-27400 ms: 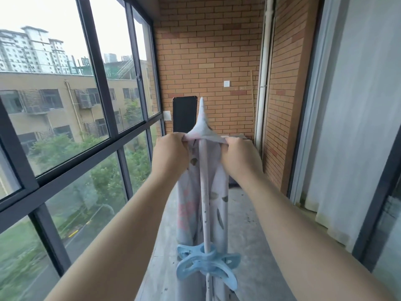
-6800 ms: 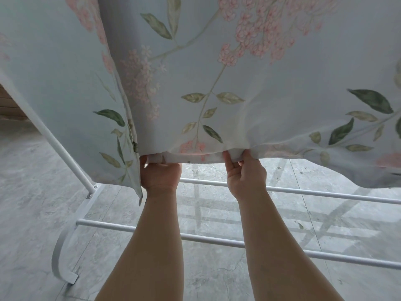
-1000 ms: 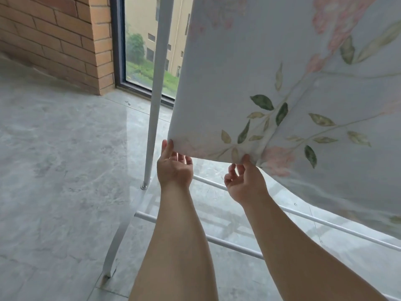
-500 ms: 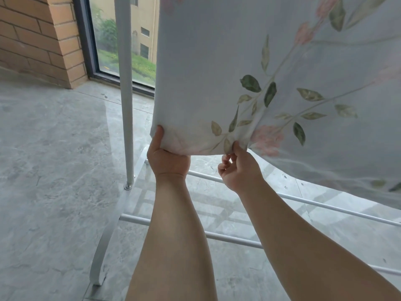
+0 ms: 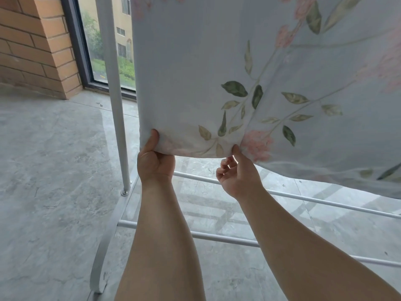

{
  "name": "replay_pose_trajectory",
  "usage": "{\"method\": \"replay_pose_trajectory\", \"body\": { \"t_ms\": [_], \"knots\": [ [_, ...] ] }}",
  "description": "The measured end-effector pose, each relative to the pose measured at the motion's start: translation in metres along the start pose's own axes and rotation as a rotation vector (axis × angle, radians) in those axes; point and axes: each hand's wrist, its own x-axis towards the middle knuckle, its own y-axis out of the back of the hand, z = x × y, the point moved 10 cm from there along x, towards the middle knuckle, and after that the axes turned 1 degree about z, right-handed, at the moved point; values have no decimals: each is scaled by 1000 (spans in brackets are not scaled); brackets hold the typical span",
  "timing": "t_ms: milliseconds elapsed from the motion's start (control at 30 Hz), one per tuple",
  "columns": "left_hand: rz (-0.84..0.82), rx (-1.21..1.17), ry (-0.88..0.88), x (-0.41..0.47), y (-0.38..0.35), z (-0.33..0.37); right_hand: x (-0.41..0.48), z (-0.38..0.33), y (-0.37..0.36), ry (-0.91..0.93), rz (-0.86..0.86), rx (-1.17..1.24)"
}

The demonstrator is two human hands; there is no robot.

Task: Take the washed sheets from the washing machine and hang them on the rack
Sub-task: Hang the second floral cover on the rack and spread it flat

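Head view showed a pale floral sheet (image 5: 195,72) hanging down in front of the person, its lower edge lifted clear of the grey floor (image 5: 54,170). Left hand (image 5: 155,161) gripped the sheet's bottom corner, fingers clamped on the hem with the thumb pressed over the front of the cloth. Right hand (image 5: 237,173) held the same hem a little further along, thumb and forefinger pinched on the edge, the remaining fingers curled loosely below it. White rack (image 5: 118,127) stood just to the left of the sheet, its upright pole rising from a curved foot; two low horizontal bars ran beneath both forearms. Brick wall (image 5: 32,51) and a dark-framed window (image 5: 95,51) lay behind.
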Motion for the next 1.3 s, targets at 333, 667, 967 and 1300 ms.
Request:
{"method": "replay_pose_trajectory", "body": {
  "t_ms": [333,667,967,1300],
  "knots": [
    [189,498,-102,-5,9,19,-1,-17,6,61,71,-51],
    [86,247,30,-13,15,4,-2,-12,7,56,61,-9],
    [-142,103,7,-26,9,-4,-7,-19,-1,59,41,60],
    [-163,-84,54,-40,6,-6,-11,-20,-10,74,50,154]
  ]
}}
